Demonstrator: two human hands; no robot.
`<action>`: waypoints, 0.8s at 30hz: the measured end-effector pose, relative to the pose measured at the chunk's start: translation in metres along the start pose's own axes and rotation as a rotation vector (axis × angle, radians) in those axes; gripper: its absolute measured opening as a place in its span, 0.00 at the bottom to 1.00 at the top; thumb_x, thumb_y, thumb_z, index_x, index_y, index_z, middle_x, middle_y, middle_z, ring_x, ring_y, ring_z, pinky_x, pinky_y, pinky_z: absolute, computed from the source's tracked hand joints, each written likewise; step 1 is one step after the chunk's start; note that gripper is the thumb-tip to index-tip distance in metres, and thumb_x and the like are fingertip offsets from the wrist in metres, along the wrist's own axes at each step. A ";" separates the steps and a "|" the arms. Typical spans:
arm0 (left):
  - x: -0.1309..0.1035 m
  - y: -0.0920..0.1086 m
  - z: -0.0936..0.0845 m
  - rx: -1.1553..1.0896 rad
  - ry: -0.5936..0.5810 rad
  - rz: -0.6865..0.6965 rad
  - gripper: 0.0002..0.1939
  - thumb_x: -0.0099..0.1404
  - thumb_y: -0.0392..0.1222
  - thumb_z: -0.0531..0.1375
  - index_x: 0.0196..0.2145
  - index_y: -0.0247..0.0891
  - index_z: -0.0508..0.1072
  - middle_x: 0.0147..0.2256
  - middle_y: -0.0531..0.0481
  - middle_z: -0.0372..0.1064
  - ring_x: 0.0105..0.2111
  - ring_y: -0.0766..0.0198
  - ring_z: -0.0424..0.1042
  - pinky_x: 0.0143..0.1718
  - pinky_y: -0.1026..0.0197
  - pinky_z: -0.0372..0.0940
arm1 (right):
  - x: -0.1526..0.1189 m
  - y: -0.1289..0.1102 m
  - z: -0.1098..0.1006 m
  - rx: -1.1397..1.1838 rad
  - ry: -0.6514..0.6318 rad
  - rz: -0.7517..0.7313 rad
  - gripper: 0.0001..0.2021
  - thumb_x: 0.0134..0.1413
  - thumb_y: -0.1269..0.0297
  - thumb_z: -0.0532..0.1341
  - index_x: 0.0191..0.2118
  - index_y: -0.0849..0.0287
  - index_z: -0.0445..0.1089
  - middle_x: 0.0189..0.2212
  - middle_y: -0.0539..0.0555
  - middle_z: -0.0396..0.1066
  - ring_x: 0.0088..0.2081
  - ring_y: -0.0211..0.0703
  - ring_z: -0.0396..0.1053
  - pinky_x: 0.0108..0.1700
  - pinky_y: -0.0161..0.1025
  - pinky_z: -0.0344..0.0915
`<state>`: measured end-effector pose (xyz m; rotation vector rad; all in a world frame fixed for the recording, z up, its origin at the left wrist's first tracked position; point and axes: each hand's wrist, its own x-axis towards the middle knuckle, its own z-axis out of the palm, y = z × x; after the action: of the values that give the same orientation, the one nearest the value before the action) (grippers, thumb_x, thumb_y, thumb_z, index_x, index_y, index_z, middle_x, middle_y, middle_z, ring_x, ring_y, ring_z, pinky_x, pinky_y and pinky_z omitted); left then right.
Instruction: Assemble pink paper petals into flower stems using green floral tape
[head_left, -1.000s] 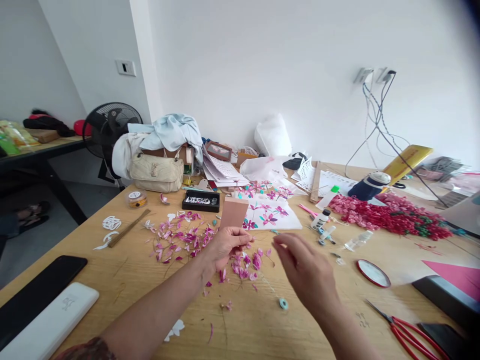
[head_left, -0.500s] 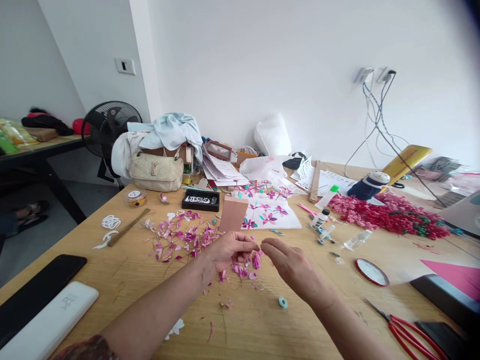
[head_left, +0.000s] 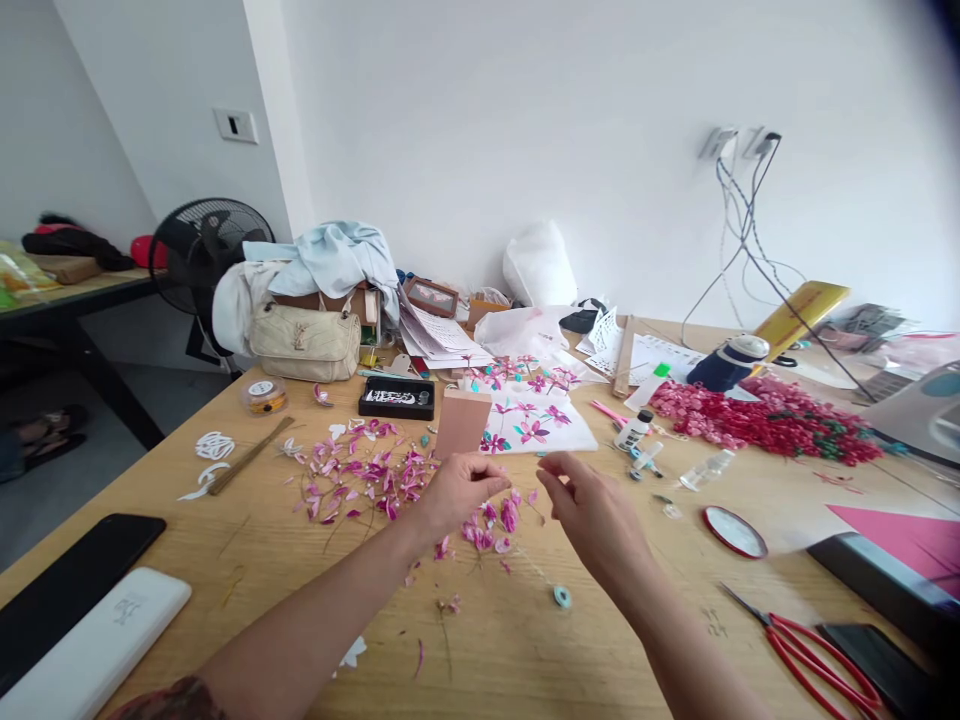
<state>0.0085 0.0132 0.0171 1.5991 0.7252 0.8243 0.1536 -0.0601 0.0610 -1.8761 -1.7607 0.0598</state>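
Near the middle of the table, my left hand [head_left: 463,492] is closed, thumb and forefinger pinched together; what they hold, if anything, is too small to make out. My right hand [head_left: 581,500] is a short way to its right, fingers curled in a pinch, its contents also too small to tell. The two hands are apart. Pink petals on thin stems [head_left: 375,470] lie spread left of and behind my left hand. A few pink flowers [head_left: 484,525] lie between and below the hands. Behind my left hand stands a pinkish-brown block [head_left: 462,424]. A small teal spool [head_left: 562,597] lies below my right hand.
White paper with pink and teal flowers [head_left: 536,425] lies behind the hands. To the right are small bottles [head_left: 634,430], a round red-rimmed lid [head_left: 734,531], red-handled scissors [head_left: 814,655] and red flower bunches [head_left: 765,415]. A white power bank [head_left: 105,640] and black phone [head_left: 82,570] lie front left.
My hands have drawn apart; the fingertips were close together before. My right hand's fingers are more curled now. The whole view has shifted slightly.
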 end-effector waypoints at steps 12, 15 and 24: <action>0.000 -0.002 -0.010 -0.626 -0.322 -0.381 0.13 0.47 0.43 0.65 0.22 0.31 0.66 0.17 0.56 0.56 0.16 0.77 0.50 0.17 0.68 0.41 | -0.007 0.023 0.020 -0.233 0.043 -0.663 0.16 0.54 0.77 0.45 0.45 0.60 0.62 0.41 0.59 0.70 0.35 0.39 0.71 0.32 0.33 0.66; 0.000 -0.004 -0.008 -0.572 -0.309 -0.365 0.13 0.48 0.43 0.64 0.23 0.32 0.67 0.18 0.56 0.57 0.16 0.76 0.51 0.18 0.68 0.44 | -0.006 0.019 0.016 -0.158 0.021 -0.643 0.13 0.55 0.76 0.45 0.38 0.61 0.64 0.33 0.57 0.71 0.31 0.38 0.70 0.30 0.32 0.65; -0.006 0.008 0.002 0.302 -0.044 0.312 0.11 0.60 0.40 0.53 0.26 0.36 0.73 0.26 0.50 0.60 0.28 0.67 0.60 0.31 0.65 0.53 | 0.000 0.000 0.015 0.241 -0.158 0.080 0.09 0.50 0.67 0.51 0.21 0.58 0.60 0.13 0.46 0.64 0.17 0.36 0.63 0.20 0.31 0.56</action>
<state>0.0071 0.0055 0.0239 2.0309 0.5964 0.9311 0.1480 -0.0543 0.0481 -1.8045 -1.6942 0.4425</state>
